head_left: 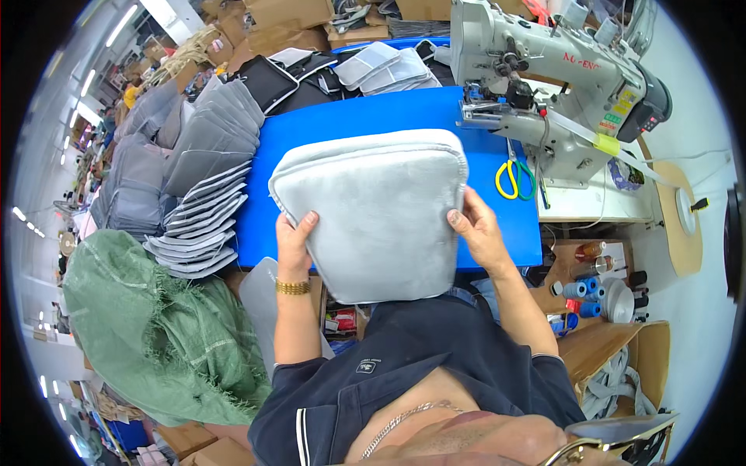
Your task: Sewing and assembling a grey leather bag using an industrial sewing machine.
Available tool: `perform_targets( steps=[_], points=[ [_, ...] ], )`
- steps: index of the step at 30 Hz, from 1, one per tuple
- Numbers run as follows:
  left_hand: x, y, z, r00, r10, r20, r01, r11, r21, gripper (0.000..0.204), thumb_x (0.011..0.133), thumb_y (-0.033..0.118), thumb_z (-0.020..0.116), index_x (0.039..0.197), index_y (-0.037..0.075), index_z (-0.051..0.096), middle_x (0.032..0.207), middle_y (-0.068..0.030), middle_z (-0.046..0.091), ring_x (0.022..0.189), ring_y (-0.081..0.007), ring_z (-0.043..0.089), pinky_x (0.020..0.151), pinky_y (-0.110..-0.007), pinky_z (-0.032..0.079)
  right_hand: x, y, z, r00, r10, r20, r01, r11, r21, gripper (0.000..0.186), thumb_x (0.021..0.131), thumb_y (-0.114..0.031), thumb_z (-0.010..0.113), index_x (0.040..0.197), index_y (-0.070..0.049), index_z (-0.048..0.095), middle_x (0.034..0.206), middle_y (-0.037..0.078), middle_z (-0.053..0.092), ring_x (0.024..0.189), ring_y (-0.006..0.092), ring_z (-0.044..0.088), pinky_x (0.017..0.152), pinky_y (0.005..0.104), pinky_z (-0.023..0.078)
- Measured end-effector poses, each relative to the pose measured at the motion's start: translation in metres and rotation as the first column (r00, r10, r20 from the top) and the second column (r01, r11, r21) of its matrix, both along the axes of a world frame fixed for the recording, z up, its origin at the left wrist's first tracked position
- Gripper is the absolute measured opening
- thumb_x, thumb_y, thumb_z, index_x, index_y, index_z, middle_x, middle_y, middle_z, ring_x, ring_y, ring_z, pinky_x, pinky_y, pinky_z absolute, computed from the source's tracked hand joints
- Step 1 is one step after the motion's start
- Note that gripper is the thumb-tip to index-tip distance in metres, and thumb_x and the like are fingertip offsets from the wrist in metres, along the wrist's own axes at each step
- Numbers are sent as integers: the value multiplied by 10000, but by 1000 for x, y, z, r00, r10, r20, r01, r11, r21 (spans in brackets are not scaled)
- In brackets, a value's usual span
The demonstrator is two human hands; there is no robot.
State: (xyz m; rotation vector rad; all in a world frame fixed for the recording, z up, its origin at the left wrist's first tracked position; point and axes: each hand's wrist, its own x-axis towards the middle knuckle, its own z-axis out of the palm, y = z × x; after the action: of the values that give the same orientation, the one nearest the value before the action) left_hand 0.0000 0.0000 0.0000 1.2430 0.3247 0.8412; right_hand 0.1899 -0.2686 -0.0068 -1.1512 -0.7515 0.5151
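Observation:
A light grey padded fabric panel (pixel 381 217), roughly square with rounded corners and a raised seam along its edges, is held up in front of me. My left hand (pixel 295 242) grips its left edge, thumb on the near face and the other fingers behind. On the opposite edge, my right hand (pixel 480 233) pinches it the same way. The panel's lower edge reaches my lap, and its upper part covers much of the blue tabletop (pixel 350 116). What lies behind the panel is hidden.
A sewing machine (pixel 544 85) stands at the right, with yellow-and-green scissors (pixel 515 175) beside it. Stacked grey panels (pixel 203 221) rise on the left above a green woven sack (pixel 155 326). Black and grey pieces (pixel 287 81) lie at the back. Blue thread spools (pixel 583 291) sit lower right.

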Motion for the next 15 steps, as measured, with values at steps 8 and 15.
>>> perform_targets(
  steps=[8,15],
  points=[
    [86,81,76,867,247,432,-239,968,-73,330,960,225,638,1148,-42,593,1023,-131,666,869,-198,656,755,-344,558,25,-5,-89,937,-339,89,350,890,-291,313,936,-117,640,1210,31,612,1072,136,680,980,181,661,871,293,525],
    [229,-7,-18,908,-171,-383,351,809,471,497,833,216,774,1249,3,605,1138,-133,687,972,-200,680,845,-339,547,23,-6,-89,855,-357,376,479,821,-311,229,885,-45,648,1104,21,656,932,129,685,798,179,671,709,290,532]
  ],
)
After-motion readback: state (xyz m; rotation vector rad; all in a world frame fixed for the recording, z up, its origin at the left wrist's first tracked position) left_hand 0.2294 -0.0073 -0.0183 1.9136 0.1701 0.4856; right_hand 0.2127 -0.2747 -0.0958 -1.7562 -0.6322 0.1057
